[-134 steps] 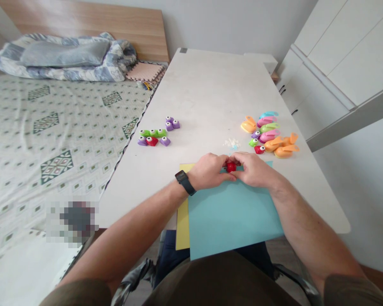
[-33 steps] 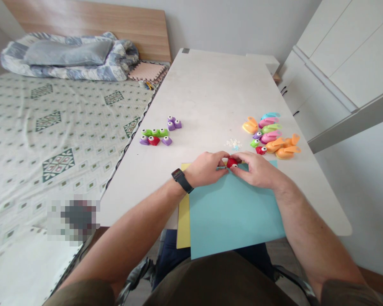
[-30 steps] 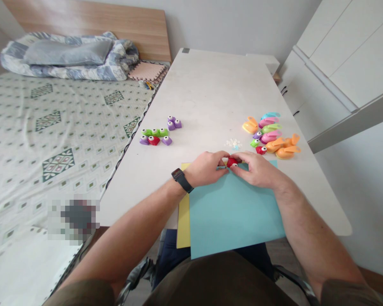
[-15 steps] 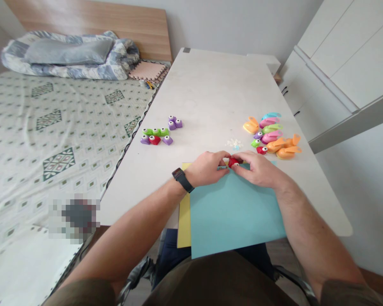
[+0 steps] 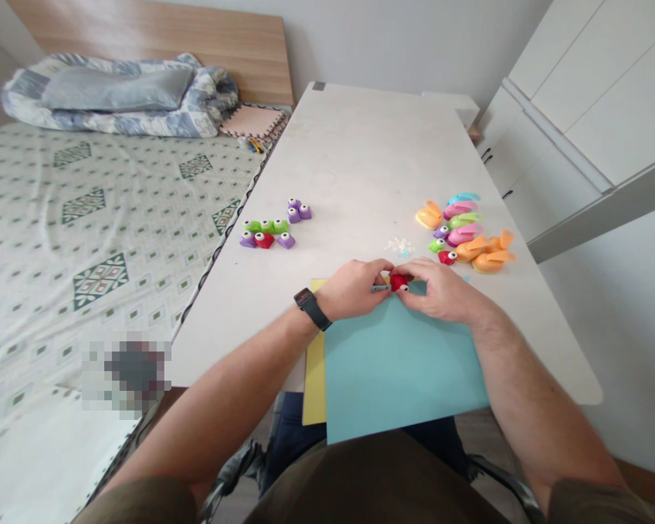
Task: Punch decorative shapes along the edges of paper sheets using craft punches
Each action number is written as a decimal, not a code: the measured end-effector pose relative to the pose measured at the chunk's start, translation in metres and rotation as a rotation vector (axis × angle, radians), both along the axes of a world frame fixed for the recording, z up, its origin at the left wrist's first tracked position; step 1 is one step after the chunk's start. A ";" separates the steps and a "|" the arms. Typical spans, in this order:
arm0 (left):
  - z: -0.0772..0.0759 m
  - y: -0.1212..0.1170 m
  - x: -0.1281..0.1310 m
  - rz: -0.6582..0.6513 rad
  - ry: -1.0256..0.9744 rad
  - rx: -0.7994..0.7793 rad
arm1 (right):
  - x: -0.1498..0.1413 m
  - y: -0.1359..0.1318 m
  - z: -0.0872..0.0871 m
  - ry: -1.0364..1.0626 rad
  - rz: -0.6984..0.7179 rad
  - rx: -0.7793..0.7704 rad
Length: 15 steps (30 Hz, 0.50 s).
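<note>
Where a patterned bed (image 5: pixel 114 218) runs along the left side of the room, a long white table (image 5: pixel 360 160) stands just beside it, with white cabinets (image 5: pixel 573 94) to its right. A rolled quilt (image 5: pixel 125 94) and a pink foam mat (image 5: pixel 254 121) lie at the head of the bed, below a wooden headboard (image 5: pixel 153 51).

At the table's near edge, a teal card sheet (image 5: pixel 398 356) lies over a yellow card sheet (image 5: pixel 314 378), and both overhang toward the person. Farther up the table, left of the hands, sits a cluster of small craft punches (image 5: pixel 270 227) in green, purple and red. To the right lies a heap of larger punches (image 5: pixel 463 231) in orange, pink, green and blue, with a few small ones among them. Tiny white paper flecks (image 5: pixel 400 247) lie between that heap and the hands.

Both hands are closed, their fingers curled toward each other. The left hand (image 5: pixel 352 291), with a black watch (image 5: pixel 311 308) on its wrist, and the right hand (image 5: pixel 442 292) pinch a small red punch (image 5: pixel 398 282) from either side at the teal sheet's far edge. Whether that edge sits inside the punch cannot be told.
</note>
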<state>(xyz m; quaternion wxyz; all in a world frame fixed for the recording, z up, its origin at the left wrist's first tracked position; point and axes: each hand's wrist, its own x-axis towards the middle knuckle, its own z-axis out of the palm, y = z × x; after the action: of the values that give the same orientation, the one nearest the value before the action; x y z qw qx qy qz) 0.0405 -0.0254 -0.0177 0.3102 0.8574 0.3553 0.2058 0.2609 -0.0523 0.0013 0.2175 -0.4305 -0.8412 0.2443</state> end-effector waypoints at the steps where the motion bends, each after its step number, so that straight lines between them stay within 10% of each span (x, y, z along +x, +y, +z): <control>1: 0.000 0.000 0.000 0.000 -0.003 0.000 | 0.000 0.000 0.000 0.005 0.003 -0.002; 15: 0.000 0.000 -0.001 -0.012 -0.012 -0.018 | -0.002 -0.001 0.001 0.039 -0.013 -0.024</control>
<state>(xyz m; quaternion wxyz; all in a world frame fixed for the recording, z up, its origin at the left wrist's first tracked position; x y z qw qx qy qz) 0.0395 -0.0256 -0.0173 0.3211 0.8555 0.3500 0.2061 0.2592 -0.0529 0.0025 0.2304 -0.4339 -0.8309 0.2611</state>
